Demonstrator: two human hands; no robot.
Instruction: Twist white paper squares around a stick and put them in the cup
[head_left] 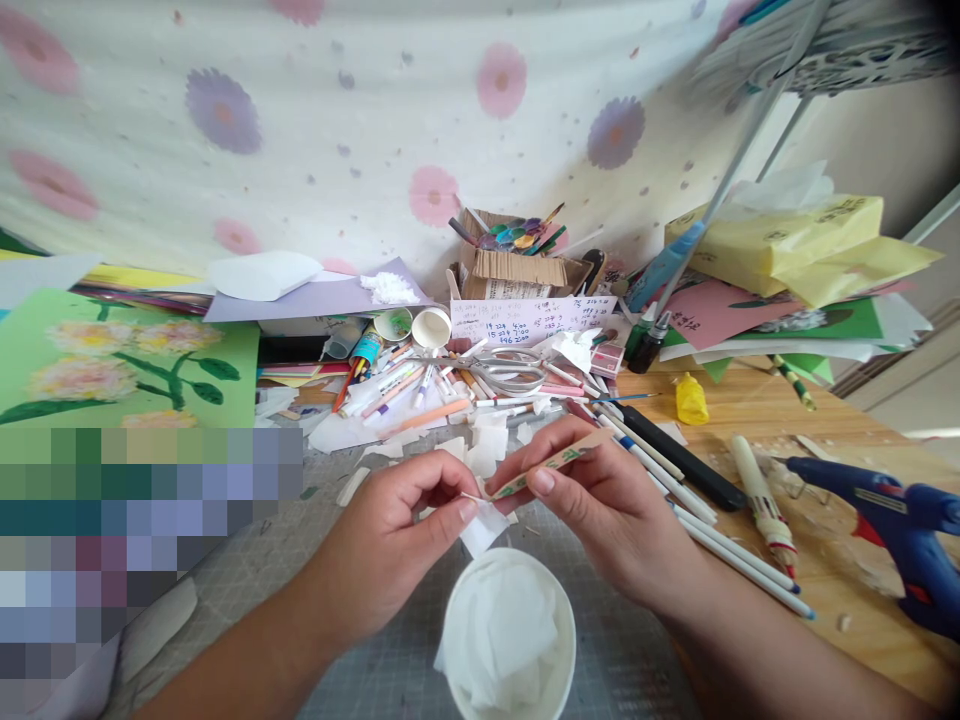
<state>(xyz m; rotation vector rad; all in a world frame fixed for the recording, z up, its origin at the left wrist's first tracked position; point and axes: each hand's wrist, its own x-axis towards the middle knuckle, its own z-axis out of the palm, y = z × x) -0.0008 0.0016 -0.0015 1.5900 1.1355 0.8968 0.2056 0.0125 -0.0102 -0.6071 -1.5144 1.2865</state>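
Observation:
My left hand (401, 530) pinches a small piece of thin white paper (484, 532) between thumb and fingertips. In my right hand (611, 510), a flat tan stick (576, 454) with green marks is gripped between thumb and fingers. The stick's lower tip meets or nearly meets the top edge of the paper; exact contact is too small to tell. Just below both hands stands a white cup or bowl (571, 625) holding crumpled white tissue (510, 620). Loose white paper scraps (487, 445) lie behind my fingers on the grey cutting mat (255, 590).
Scissors (510, 372) rest on a heap of markers at the back. A cardboard box (517, 270) of brushes stands behind them. To the right are a blue glue gun (862, 490), a multicolour pen (761, 505) and a yellow lump (691, 400). A flower picture (232, 345) lies left.

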